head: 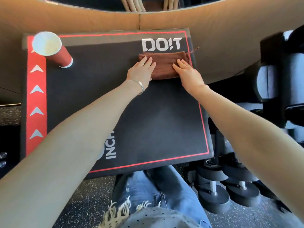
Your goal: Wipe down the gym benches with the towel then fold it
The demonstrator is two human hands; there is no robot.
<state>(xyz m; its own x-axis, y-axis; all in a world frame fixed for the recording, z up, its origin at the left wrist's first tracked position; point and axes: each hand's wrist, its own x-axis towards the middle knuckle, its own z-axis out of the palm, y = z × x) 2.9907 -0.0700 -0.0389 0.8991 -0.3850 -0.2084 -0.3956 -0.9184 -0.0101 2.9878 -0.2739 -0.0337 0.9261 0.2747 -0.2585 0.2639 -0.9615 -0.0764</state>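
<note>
Brown towel (164,66) beneath flat open hands (141,70) (189,74)

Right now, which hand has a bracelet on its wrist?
The left hand: a thin silver bangle circles its wrist, while the right hand has a bare wrist.

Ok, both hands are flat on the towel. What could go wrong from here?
1. The towel lies near the far right corner of the bench, with a loose cord trailing toward the edge. A push from the left hand or right hand could slide it off.
2. The paper cup stands on the same top at the far left. A wide wipe might knock it over.
3. Dumbbells lie on the floor by the person's legs, a possible trip point.
</note>
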